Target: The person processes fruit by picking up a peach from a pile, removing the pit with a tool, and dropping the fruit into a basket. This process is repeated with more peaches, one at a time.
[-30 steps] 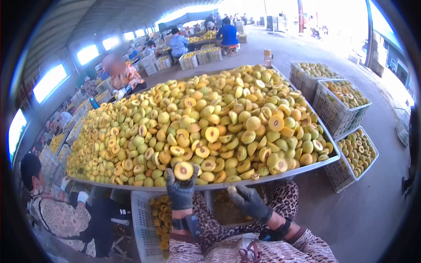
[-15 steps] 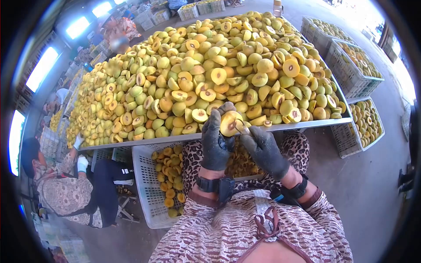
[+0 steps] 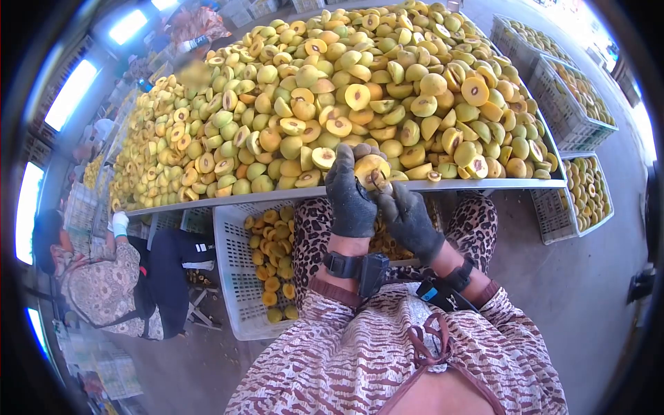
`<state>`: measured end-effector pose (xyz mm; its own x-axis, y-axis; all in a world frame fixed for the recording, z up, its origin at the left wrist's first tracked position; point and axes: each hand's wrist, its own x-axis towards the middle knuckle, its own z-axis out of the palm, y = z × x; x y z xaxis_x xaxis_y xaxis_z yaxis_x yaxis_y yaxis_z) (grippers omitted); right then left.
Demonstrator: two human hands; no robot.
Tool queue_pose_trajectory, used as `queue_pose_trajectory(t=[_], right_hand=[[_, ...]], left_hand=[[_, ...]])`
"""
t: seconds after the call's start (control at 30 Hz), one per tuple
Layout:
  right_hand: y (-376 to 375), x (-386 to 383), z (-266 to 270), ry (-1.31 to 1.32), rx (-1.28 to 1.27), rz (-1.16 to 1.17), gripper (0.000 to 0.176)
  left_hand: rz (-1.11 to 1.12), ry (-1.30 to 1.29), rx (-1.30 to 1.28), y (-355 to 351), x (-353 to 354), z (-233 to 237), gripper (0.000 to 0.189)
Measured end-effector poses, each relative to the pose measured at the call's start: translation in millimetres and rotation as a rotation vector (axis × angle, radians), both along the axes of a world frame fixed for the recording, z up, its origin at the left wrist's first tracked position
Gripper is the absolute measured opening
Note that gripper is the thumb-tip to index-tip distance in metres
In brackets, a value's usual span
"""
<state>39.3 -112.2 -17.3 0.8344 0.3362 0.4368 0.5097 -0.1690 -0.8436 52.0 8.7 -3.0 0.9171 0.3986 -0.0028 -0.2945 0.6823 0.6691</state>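
My left hand (image 3: 351, 197), in a dark glove, holds a halved yellow fruit (image 3: 371, 170) with its cut face up, just above the near edge of the table. My right hand (image 3: 409, 220), also gloved, is closed against the fruit's lower right side. A small tool tip seems to show at the fruit's pit, but the fingers hide most of it. Beyond my hands, a large heap of halved fruit (image 3: 277, 114) covers the metal-edged table (image 3: 484, 185).
A white crate (image 3: 238, 304) with fruit halves stands below the table, left of my legs. More fruit crates (image 3: 557, 225) stand at the right. A co-worker (image 3: 111, 283) in a patterned top is at the left. Bright windows line the far left.
The view has shifted, so the table and heap appear higher. My right fingers have moved in closer to the fruit, whose cut face is now tilted and partly covered.
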Motion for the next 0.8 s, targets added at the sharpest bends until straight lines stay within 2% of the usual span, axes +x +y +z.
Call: queue_pose_trajectory(t=[0.1, 0.27, 0.4, 0.47, 0.6, 0.67, 0.73, 0.77, 0.8], right_hand=[[-3, 6, -11, 0.032, 0.000, 0.020, 0.022], [-6, 8, -10, 0.139, -0.020, 0.018, 0.022], [-12, 8, -23, 0.120, -0.016, 0.033, 0.021], [-14, 6, -19, 0.190, 0.075, 0.120, 0.021], [-14, 4, -18, 0.168, 0.112, 0.148, 0.022], [-15, 8, -28, 0.325, 0.068, 0.194, 0.022], [-12, 8, -41, 0.372, 0.184, 0.237, 0.022], [-6, 5, -33, 0.414, 0.346, 0.234, 0.026], [-15, 8, -30, 0.641, 0.291, 0.329, 0.030]], left_hand=[[-0.030, 0.014, 0.030, 1, 7, -16, 0.044], [-0.031, 0.046, 0.068, -9, 5, -8, 0.042], [-0.087, 0.011, 0.028, -12, 3, -3, 0.042], [-0.109, -0.001, 0.049, -12, -1, 1, 0.042], [-0.120, -0.034, 0.029, -11, 0, 3, 0.036], [-0.105, 0.003, 0.075, -11, 3, 8, 0.032], [-0.168, -0.049, 0.165, -9, 4, 15, 0.036], [-0.205, -0.056, 0.151, -6, 10, 11, 0.038], [-0.245, -0.047, 0.137, -5, 13, 6, 0.040]])
